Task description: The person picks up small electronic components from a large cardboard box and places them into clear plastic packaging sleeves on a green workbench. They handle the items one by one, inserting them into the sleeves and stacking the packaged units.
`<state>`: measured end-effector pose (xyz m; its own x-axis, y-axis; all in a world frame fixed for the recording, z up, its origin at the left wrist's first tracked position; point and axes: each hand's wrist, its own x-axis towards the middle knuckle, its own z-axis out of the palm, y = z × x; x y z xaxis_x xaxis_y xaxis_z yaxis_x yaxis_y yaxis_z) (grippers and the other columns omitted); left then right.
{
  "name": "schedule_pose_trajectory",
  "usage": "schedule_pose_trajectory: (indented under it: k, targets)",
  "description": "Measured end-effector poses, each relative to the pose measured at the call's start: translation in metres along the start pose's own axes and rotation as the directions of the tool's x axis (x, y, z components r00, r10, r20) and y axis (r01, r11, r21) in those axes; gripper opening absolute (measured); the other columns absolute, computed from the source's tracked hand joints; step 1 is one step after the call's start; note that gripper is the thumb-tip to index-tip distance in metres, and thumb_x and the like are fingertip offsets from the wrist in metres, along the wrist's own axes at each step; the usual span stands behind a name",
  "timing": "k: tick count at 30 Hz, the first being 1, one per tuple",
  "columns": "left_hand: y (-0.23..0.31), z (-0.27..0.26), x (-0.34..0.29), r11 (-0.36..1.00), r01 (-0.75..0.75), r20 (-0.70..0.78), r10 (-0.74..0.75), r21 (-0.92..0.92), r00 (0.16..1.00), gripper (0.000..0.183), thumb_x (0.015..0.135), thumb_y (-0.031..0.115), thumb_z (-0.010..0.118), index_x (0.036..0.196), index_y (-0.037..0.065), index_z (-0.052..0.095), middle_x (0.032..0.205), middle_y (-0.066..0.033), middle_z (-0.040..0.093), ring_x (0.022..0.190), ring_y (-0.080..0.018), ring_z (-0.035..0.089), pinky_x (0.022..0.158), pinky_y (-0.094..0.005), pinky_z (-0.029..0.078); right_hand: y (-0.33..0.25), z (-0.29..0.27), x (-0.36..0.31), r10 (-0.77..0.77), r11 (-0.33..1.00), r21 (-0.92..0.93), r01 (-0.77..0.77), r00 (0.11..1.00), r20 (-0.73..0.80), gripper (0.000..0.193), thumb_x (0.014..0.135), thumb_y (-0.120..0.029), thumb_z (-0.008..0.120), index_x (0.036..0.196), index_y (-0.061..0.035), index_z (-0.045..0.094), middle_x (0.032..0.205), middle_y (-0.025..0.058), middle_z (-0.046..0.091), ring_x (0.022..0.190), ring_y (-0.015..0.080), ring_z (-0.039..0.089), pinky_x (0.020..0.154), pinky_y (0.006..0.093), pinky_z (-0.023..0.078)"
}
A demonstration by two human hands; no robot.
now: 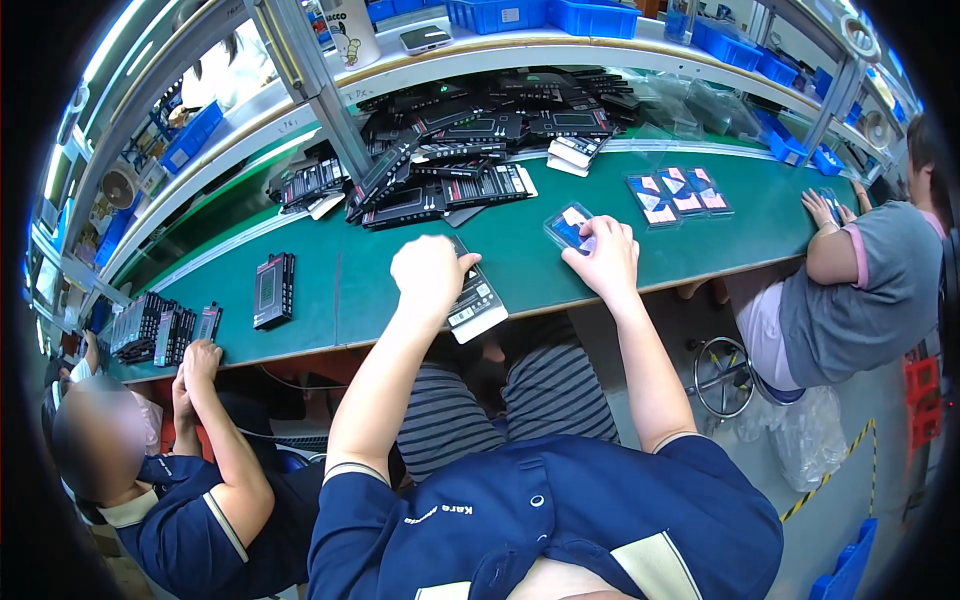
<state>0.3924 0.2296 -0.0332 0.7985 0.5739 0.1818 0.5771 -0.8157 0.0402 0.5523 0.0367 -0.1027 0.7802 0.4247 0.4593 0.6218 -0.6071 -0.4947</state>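
At the table's front edge my left hand (430, 270) is closed around a flat black box (473, 300), thumb over its face. The near end of the box shows a white flap and juts past the edge toward my lap. To the right, my right hand (610, 255) grips a clear plastic pack (567, 226) with a blue and white item inside, fingers pinched on its right side. The pack is at the green table top, tilted a little. Three similar clear packs (680, 196) lie in a row farther right.
A heap of black boxes (470, 130) fills the back of the green table (390, 270). A metal post (325, 110) rises by it, under a shelf with blue bins (590, 18). Left, a small box stack (273, 290) stands near a co-worker's hands (200, 362); another person (850, 270) works at right.
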Motion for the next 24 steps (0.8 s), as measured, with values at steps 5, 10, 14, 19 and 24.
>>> schedule_pose_trajectory:
  k: [5,10,14,19,24]
  targets:
    - [-0.033,0.026,0.018,0.802,-0.579,-0.134,0.564,-0.145,0.815,0.036,0.081,0.047,0.072,0.086,0.011,0.067,0.087,-0.0087,0.064,0.089,-0.0281,0.062,0.077,-0.0401,0.050,-0.003,0.000,0.000,0.037,0.999,0.013,-0.037,0.999,-0.015,0.042,0.063,-0.030,0.075,0.097,-0.0086,0.063,0.111,0.0097,0.062,0.109,0.0301,0.053,0.093,0.0435,0.041]
    - [-0.041,0.048,0.030,0.963,-0.247,-0.124,0.233,-0.107,0.965,0.046,0.091,0.051,0.059,0.080,0.007,0.065,0.077,-0.0118,0.066,0.078,-0.0293,0.067,0.070,-0.0428,0.050,-0.012,-0.006,0.000,0.003,0.997,0.078,-0.007,0.999,0.049,0.045,0.060,-0.029,0.075,0.098,-0.0092,0.062,0.105,0.0098,0.064,0.105,0.0307,0.056,0.092,0.0412,0.043]
    - [-0.038,0.031,0.018,0.705,-0.567,-0.201,0.537,-0.426,0.819,0.053,0.080,0.048,0.073,0.117,0.011,0.066,0.112,-0.0149,0.060,0.106,-0.0325,0.058,0.090,-0.0429,0.047,-0.015,-0.010,0.001,-0.040,0.953,0.304,-0.009,0.987,0.153,0.048,0.057,-0.023,0.078,0.101,-0.0096,0.062,0.099,0.0096,0.064,0.101,0.0308,0.057,0.091,0.0402,0.046]
    - [-0.034,0.026,0.005,0.736,-0.528,-0.019,0.575,-0.423,0.818,0.063,0.075,0.048,0.076,0.131,0.022,0.062,0.128,-0.0122,0.048,0.116,-0.0315,0.047,0.100,-0.0428,0.039,-0.016,-0.010,0.019,-0.343,0.912,0.343,0.225,0.876,0.340,0.047,0.064,-0.024,0.081,0.107,-0.0117,0.064,0.118,0.0086,0.062,0.115,0.0291,0.052,0.104,0.0417,0.037]
    - [-0.029,0.029,0.009,0.747,-0.525,0.011,0.579,-0.408,0.816,0.061,0.071,0.045,0.076,0.126,0.023,0.061,0.122,-0.0120,0.047,0.114,-0.0314,0.047,0.099,-0.0428,0.039,0.002,-0.027,0.036,-0.476,0.867,0.437,0.240,0.659,0.582,0.046,0.068,-0.025,0.083,0.110,-0.0151,0.068,0.141,0.0096,0.054,0.127,0.0318,0.047,0.111,0.0459,0.030]
